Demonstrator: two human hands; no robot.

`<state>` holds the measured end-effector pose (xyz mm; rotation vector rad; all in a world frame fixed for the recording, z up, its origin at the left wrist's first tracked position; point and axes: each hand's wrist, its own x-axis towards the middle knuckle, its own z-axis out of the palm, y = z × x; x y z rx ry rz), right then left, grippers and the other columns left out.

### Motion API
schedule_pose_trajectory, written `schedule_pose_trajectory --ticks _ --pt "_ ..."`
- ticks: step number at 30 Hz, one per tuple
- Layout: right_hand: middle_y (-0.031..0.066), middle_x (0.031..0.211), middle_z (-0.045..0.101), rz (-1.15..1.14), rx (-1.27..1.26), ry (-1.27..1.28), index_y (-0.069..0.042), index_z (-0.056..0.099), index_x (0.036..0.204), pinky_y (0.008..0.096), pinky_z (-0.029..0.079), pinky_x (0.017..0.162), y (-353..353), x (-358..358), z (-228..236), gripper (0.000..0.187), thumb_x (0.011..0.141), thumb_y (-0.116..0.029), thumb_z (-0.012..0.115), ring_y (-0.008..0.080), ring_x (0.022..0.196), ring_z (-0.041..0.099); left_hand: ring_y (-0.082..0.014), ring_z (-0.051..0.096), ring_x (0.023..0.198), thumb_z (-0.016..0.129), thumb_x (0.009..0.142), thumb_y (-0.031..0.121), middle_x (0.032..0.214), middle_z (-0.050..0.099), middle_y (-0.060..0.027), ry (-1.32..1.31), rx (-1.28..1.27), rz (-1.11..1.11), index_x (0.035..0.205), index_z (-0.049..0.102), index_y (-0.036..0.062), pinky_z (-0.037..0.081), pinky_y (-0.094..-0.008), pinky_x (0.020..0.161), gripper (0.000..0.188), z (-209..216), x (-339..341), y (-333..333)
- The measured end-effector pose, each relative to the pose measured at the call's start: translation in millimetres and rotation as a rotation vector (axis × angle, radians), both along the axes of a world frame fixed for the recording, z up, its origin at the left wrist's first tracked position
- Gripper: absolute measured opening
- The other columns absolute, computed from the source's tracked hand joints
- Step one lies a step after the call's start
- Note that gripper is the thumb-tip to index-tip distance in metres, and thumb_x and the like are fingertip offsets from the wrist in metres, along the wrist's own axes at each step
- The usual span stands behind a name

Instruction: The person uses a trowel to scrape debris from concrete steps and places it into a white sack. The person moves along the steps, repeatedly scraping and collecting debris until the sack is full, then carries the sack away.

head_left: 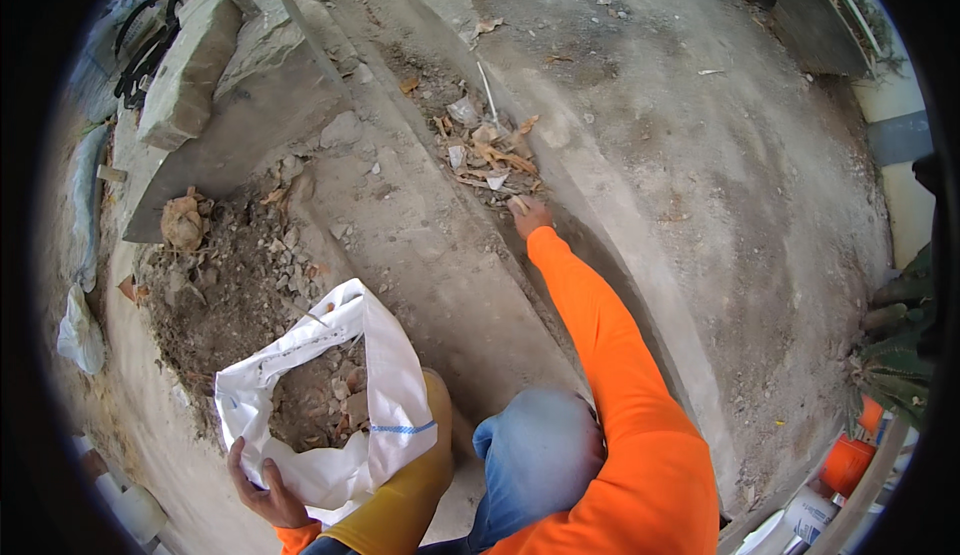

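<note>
A white woven sack [392, 360] with a blue stripe stands in front of me, its mouth spread wide. Soil and broken rubble [325, 395] fill what shows of its inside. My left hand [265, 493] is closed on the sack's near left rim. Stretched far forward, my right hand [528, 215] is at the near end of a heap of dry leaves and scraps [490, 150] in a shallow channel. Its fingers are bent together; whatever they hold is too small to make out. A thin white stick [487, 93] pokes out of the heap.
Left of the sack lies a mound of loose soil [225, 290], with a brown clump [185, 220] on it and a concrete slab [195, 75] beyond. A cactus [900, 355] and an orange bucket [848, 465] stand at the right. My bent knee [545, 445] is beside the sack.
</note>
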<state>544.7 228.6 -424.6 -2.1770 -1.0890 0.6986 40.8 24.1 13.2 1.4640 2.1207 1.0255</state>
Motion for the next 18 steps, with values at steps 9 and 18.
schedule_pose_trajectory --ticks 9,18 --pt "0.0198 0.112 0.072 0.018 0.053 0.111 -0.011 0.07 0.121 0.0474 0.053 0.092 -20.2 4.9 58.0 0.04 0.093 -0.04 0.071 0.0419 0.106 0.067 -0.0292 0.055 0.122 0.058 0.089 0.009 0.13 0.06 -0.0155 0.046 0.009 -0.021 0.135 0.058 -0.0022 0.038 -0.0412 0.11 0.047 0.4 1.5 7.7" --pt "0.0196 0.117 0.072 0.153 0.035 0.032 -0.009 0.067 0.128 0.0424 0.054 0.089 -22.4 -4.4 184.9 0.043 0.096 -0.037 0.07 0.0382 0.104 0.07 -0.0293 0.055 0.126 0.06 0.088 0.011 0.131 0.062 -0.0156 0.052 0.069 -0.066 0.132 0.06 -0.0029 0.036 -0.0418 0.114 0.046 -2.1 1.7 16.6"
